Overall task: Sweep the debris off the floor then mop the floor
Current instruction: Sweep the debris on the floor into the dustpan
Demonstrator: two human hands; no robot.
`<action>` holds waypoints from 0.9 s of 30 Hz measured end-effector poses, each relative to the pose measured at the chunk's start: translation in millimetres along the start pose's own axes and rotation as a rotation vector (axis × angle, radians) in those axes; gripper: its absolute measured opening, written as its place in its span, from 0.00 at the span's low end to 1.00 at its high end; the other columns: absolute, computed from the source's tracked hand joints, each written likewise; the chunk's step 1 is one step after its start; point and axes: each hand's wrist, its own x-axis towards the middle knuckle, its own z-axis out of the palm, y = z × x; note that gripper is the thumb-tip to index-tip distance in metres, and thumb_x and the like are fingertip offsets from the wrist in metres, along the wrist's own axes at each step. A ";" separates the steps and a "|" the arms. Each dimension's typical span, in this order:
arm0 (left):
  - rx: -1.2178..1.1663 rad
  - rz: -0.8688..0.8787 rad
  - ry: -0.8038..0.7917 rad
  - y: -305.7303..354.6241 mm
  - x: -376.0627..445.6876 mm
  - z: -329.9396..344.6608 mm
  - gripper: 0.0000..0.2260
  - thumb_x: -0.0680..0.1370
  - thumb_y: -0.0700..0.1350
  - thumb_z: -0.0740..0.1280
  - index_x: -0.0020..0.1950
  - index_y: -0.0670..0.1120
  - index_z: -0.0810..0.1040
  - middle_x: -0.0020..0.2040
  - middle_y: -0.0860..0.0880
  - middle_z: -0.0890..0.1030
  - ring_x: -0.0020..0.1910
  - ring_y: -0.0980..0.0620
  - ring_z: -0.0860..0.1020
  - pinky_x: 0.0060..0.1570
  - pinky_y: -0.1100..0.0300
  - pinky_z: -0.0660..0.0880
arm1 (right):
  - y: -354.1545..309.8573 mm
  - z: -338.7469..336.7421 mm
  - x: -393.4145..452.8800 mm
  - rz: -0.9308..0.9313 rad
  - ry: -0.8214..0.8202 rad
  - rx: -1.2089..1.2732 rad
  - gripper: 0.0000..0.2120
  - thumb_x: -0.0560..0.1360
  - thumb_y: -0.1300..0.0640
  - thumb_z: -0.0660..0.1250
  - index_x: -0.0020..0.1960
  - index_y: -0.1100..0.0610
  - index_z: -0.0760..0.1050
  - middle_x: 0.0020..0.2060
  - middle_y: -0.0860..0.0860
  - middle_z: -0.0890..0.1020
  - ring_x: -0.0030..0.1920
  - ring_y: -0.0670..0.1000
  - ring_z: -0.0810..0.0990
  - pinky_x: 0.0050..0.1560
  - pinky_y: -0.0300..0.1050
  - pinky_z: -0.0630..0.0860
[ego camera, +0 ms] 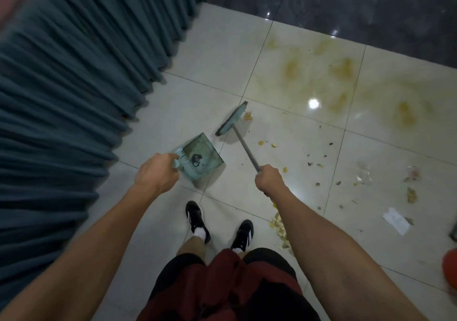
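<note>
Fingers of the right hand curl round the broom handle's near end; its teal head rests on the pale tiles ahead, beside yellow debris. Left hand grips the teal dustpan by its handle; scraps lie scattered right.

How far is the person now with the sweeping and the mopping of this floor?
Early in the sweeping. Done: a little dirt already lies in the dustpan. In hand: the left hand grips the dustpan's handle and the right hand grips the broom, whose head is near a yellow scrap. Left: scattered debris, a pile of scraps, a white paper, then mopping the yellow stains. No mop is visible.
</note>
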 end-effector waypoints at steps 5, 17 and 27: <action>0.009 0.034 0.049 -10.2 60.8 -25.3 0.05 0.74 0.44 0.64 0.47 0.53 0.76 0.38 0.48 0.78 0.37 0.43 0.77 0.38 0.57 0.72 | -36.7 -10.0 29.1 0.036 0.022 0.095 0.21 0.79 0.61 0.56 0.71 0.61 0.70 0.55 0.60 0.78 0.47 0.61 0.83 0.40 0.51 0.82; 0.103 0.260 -0.088 -46.5 220.4 -75.3 0.07 0.75 0.44 0.63 0.49 0.56 0.76 0.41 0.46 0.80 0.38 0.43 0.78 0.38 0.55 0.75 | -144.8 4.0 110.3 0.174 0.041 0.119 0.19 0.81 0.60 0.56 0.69 0.62 0.73 0.58 0.61 0.78 0.53 0.64 0.82 0.51 0.55 0.82; 0.231 0.421 -0.163 -22.7 249.2 -73.8 0.12 0.76 0.45 0.64 0.58 0.54 0.79 0.49 0.44 0.82 0.44 0.40 0.80 0.45 0.52 0.79 | -124.5 31.1 80.1 0.321 0.014 0.125 0.16 0.80 0.61 0.59 0.67 0.60 0.73 0.58 0.59 0.79 0.55 0.60 0.81 0.54 0.51 0.81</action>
